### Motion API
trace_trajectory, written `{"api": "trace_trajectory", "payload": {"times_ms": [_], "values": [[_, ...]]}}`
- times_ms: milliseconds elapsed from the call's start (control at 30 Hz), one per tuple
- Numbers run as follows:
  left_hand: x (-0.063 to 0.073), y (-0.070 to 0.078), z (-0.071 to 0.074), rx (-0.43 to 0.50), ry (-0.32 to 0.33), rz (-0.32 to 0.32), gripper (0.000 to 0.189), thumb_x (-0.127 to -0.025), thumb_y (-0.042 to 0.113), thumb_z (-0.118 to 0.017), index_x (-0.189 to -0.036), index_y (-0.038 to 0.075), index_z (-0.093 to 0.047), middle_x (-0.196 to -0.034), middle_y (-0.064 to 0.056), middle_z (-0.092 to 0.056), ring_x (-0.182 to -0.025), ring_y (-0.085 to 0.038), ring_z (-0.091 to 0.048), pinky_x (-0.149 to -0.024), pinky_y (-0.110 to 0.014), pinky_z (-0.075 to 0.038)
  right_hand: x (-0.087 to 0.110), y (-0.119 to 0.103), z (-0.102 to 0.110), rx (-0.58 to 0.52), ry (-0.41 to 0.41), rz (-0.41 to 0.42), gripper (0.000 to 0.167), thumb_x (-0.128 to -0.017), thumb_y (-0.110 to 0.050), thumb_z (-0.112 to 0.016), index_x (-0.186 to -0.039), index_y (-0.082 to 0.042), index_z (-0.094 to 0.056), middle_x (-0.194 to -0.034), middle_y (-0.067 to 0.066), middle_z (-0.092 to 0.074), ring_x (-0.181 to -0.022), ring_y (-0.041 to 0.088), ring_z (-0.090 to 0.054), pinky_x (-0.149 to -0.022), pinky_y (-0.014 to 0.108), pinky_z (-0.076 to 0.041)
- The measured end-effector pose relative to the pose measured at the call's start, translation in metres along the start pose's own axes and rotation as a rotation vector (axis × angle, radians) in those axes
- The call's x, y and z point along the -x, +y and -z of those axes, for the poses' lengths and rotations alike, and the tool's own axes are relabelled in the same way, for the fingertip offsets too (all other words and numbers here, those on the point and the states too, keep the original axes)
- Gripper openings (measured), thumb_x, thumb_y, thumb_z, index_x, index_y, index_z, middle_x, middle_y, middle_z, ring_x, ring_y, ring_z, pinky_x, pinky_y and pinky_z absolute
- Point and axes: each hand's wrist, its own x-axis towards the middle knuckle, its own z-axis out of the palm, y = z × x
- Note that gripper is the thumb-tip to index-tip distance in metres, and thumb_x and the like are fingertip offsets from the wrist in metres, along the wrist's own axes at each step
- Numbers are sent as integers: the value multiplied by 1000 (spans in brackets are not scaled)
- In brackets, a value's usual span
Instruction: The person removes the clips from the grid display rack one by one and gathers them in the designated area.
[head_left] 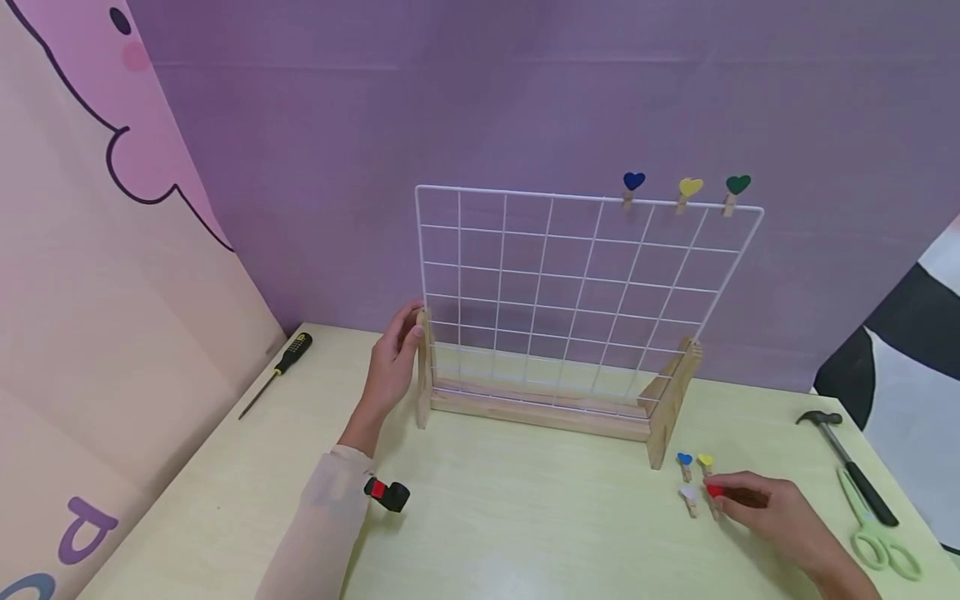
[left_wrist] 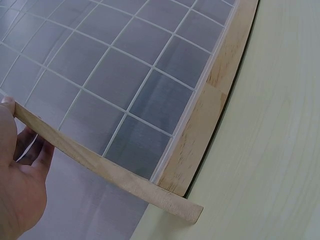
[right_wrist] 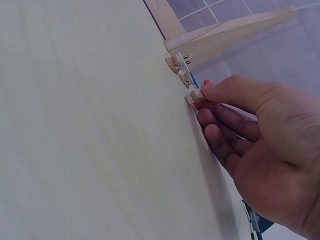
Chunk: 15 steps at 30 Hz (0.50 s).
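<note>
A white wire grid (head_left: 525, 195) stands in a wooden stand (head_left: 540, 421). My left hand (head_left: 392, 362) grips the stand's left upright (left_wrist: 115, 175) near its top. Low at the right, my right hand (head_left: 780, 512) pinches a red heart clothespin (head_left: 715, 491) between thumb and fingers, close over the table. Beside it lie small clothespins with a blue heart (head_left: 685, 459), a yellow heart (head_left: 705, 460) and a pale heart (head_left: 688, 494). Clipped along the grid's top wire, toward its right end, are dark blue (head_left: 633, 181), yellow (head_left: 690, 187) and green (head_left: 738, 184) heart clothespins.
At the table's right edge lie a hammer (head_left: 862, 479) and light green scissors (head_left: 862, 533). A black and yellow screwdriver (head_left: 294, 353) lies at the far left edge. Purple cloth (head_left: 337, 167) hangs behind the grid.
</note>
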Motion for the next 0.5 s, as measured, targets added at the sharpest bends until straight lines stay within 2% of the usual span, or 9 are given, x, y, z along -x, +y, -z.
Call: {"api": "trace_trajectory", "payload": {"times_ms": [67, 200, 500], "values": [[0, 0, 0, 1, -2, 0, 46, -111, 21, -47, -156, 12, -43, -151, -13, -55, -143, -29, -52, -120, -48, -42, 1, 1, -1, -10, 15, 12, 29, -91, -15, -79, -116, -1, -76, -104, -15, -75, -89, -15, -60, -72, 14, -56], [1, 2, -1, 4, -6, 1, 46, -111, 21, -47, -156, 11, -42, -151, -13, -55, -142, -29, -52, -120, -48, -42, 2, 3, -2, -11, 32, 12, 29, -91, -15, -79, -116, -1, -76, -103, -14, -75, -88, -15, -61, -71, 14, -56], [0, 1, -1, 0, 11, 6, 44, -111, 22, -48, -155, 15, -45, -151, -13, -56, -142, -29, -53, -120, -49, -43, 1, 8, -6, -41, 77, 84, 28, -89, -10, -80, -113, 1, -76, -99, -22, -74, -87, -14, -63, -70, 10, -55]]}}
